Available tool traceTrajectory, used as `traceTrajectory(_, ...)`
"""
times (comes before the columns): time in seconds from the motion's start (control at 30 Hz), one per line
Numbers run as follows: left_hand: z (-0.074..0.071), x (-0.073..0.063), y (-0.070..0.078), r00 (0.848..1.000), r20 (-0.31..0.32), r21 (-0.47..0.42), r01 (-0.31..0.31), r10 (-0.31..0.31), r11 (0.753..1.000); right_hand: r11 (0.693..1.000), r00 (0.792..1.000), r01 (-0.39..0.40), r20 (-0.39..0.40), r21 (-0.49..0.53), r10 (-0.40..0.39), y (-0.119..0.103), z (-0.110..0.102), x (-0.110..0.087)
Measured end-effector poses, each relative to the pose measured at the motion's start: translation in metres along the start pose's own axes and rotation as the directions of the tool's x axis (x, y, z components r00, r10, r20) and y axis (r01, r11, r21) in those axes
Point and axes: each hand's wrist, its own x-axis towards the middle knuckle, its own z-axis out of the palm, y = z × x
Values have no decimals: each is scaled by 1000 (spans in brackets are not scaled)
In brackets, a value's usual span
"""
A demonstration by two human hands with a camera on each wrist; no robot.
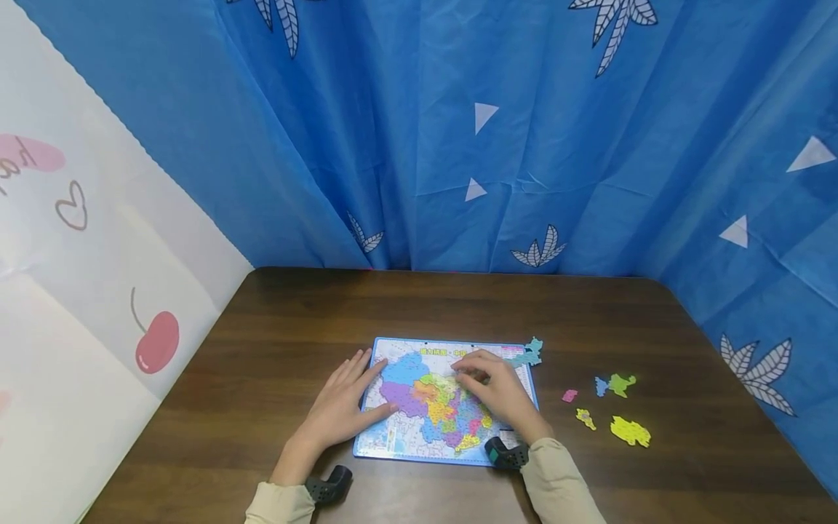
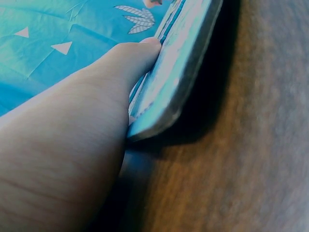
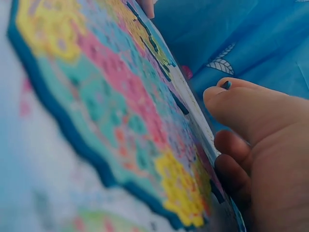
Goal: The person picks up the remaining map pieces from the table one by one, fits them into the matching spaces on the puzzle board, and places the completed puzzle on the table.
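A map puzzle board (image 1: 419,445) with a blue border lies on the table, its middle filled with coloured pieces. My left hand (image 1: 340,407) rests on the board's left edge with fingers spread; its thumb (image 2: 140,55) lies along the board in the left wrist view. Over the upper right part of the map, my right hand (image 1: 497,386) has thumb and forefinger together. Between those fingertips the right wrist view shows a bit of a small puzzle piece (image 3: 226,84) with a dark teal edge; most of it is hidden.
A teal piece (image 1: 533,352) overhangs the board's upper right corner. Right of the board lie loose pieces: pink (image 1: 569,395), blue (image 1: 600,386), green (image 1: 620,385), small yellow (image 1: 585,418) and larger yellow (image 1: 631,431). A blue curtain (image 1: 445,218) hangs behind the table.
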Motion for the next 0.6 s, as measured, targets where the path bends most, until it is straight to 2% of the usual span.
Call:
traceTrajectory(0.23, -2, 0, 1, 1000, 8, 7, 9, -9, 1000, 1000, 1000, 4, 4, -5, -4, -2, 3, -1)
traceTrajectory(0.47, -1, 0, 1, 1000, 7, 12, 12, -12, 1000, 997, 997, -80, 10, -24, 80, -2, 3, -2)
traceTrajectory(0.6, -1, 0, 2, 1000, 3, 11, 11, -11, 1000, 995, 995, -97, 9, -18, 97, -3, 3, -3)
